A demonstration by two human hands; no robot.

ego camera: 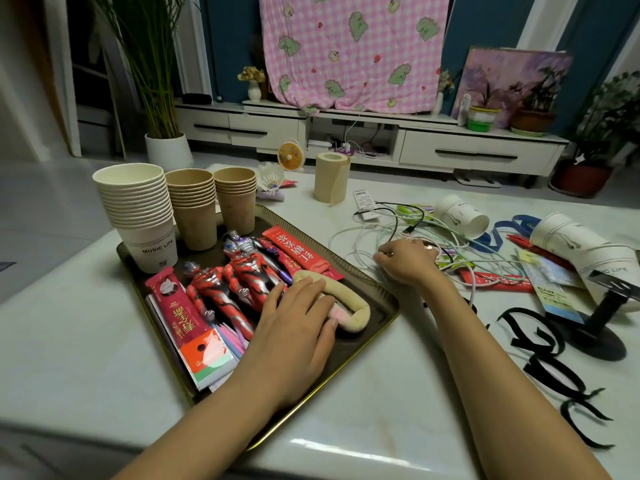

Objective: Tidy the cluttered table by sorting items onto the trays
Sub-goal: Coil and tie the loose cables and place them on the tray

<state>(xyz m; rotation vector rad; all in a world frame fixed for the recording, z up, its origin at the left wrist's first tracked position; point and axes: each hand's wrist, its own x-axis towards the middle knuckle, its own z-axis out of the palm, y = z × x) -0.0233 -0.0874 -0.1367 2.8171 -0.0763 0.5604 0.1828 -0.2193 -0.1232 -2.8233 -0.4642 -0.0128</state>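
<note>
A dark tray with a gold rim [379, 289] lies left of centre. It holds stacked paper cups [138, 209], red toy figures [239, 275], red snack packets [180, 306] and a cream plush loop [353, 306]. My left hand [298, 323] rests palm down on the tray, fingers spread over the figures and the plush loop. My right hand [405, 261] reaches into a tangle of white and black cables [398, 223] to the right of the tray, fingers curled on the cables.
Right of the cables lie two tipped white cups [464, 214], blue strap, red packets, leaflets, a black stand [602, 320] and black fuzzy strips [543, 362]. A paper roll [330, 176], shuttlecock and small fan stand at the back. The table's near edge runs along the bottom.
</note>
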